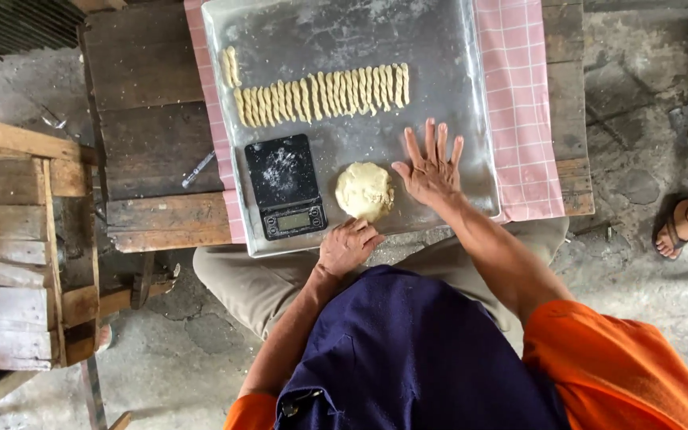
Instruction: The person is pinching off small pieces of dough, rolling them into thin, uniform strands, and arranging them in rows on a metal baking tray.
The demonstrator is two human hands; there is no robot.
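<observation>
A: So, from the head view, where's the dough lump (365, 190)?

B: On the metal tray (471, 119) near its front edge, just beside the black scale (286, 185). The right hand (431, 171) lies flat and spread, holding nothing; the left hand (347, 247) curls at the edge, grip unclear.

A: Progress?

B: One row of twisted sticks (320, 95) done; the lump remains.

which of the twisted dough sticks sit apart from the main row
The two twisted sticks at the tray's upper left corner; they lie above the long row, not in line with it.
</observation>
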